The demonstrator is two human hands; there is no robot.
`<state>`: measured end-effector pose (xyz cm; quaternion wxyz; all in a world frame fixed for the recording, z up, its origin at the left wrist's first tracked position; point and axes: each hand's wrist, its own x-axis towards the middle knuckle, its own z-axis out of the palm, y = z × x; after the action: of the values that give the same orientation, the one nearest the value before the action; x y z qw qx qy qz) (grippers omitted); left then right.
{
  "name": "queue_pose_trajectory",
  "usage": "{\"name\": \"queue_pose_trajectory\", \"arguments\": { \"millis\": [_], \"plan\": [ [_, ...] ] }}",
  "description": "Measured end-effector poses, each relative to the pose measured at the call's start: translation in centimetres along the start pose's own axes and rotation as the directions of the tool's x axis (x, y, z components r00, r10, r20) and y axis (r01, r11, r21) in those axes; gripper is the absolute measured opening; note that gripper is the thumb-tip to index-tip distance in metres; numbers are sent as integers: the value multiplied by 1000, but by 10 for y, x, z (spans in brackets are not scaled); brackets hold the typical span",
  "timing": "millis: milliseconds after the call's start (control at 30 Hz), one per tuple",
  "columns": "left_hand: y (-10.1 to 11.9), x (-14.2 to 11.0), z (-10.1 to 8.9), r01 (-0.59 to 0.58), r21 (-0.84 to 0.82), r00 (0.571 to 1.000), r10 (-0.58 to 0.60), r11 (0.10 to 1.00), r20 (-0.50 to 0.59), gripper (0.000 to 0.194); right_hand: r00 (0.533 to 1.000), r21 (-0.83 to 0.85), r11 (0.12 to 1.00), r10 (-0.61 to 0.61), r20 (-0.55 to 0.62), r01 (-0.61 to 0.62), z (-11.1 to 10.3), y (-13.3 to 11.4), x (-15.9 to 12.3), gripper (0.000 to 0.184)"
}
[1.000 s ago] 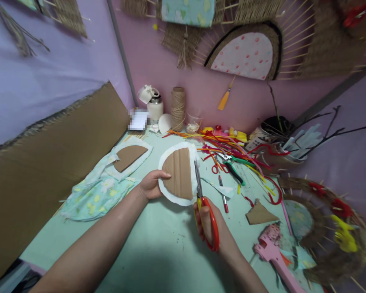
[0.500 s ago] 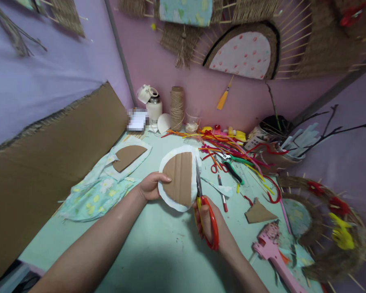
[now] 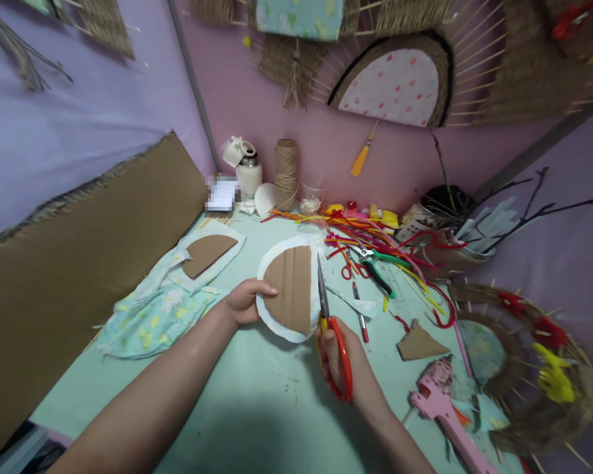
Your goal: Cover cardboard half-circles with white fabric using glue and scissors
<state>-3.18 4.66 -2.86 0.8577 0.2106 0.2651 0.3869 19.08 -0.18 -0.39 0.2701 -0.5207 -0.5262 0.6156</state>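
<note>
Mid-table, held up over the pale green tabletop [image 3: 257, 408], is the cardboard half-round [image 3: 289, 289], backed by white cloth [image 3: 291, 335] that sticks out as a margin all round. Straight edge faces R, curve faces L. L hand [image 3: 247, 303] grips it at the curved side, thumb on top of the card, other fingers mostly underneath. R hand [image 3: 338, 349] is wrapped round the red-and-yellow handles of the scissors [image 3: 325, 303], blades pointing away from the person, alongside the cloth's straight edge; hard to tell if they're actually touching the cloth.

Just R of the blades: a narrow cloth strip [image 3: 356, 305] w/ a red-ended marker [image 3: 360, 313] by it. Beyond: small red-handled scissors [image 3: 346, 272], green-and-black-handled pliers [image 3: 379, 280] & a heap of colored pipe cleaners [image 3: 375, 237], mostly red/orange/yellow. Nearer, R side: cardboard offcut [image 3: 422, 343], then pink glue gun [image 3: 442, 411], next to a twine-covered ring [image 3: 524, 421] w/ red flowers.

L side: 2nd cardboard piece [image 3: 210, 255], also half-round, lying on cloth, w/ crumpled floral fabric [image 3: 153, 326] in front. Big cardboard panel [image 3: 89, 243] stands along the far L. At the back: white bottle [image 3: 248, 176], twine spool [image 3: 286, 174] upright beside it.
</note>
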Motion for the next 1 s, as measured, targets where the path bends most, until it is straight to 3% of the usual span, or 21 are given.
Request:
{"name": "queue_pose_trajectory", "arguments": {
  "millis": [167,367,1000],
  "plan": [
    [-1,0,0,14,20,999,-14,1000,31,64,994,-15,994,-105,40,105,-2,2,-1,63],
    [-1,-2,1,47,47,999,-46,998,-25,67,989,-19,989,-144,29,145,-4,6,0,56],
    [-2,-3,0,48,62,999,-48,997,0,63,996,61,996,-59,-61,63,-1,3,1,64]
  ]
}}
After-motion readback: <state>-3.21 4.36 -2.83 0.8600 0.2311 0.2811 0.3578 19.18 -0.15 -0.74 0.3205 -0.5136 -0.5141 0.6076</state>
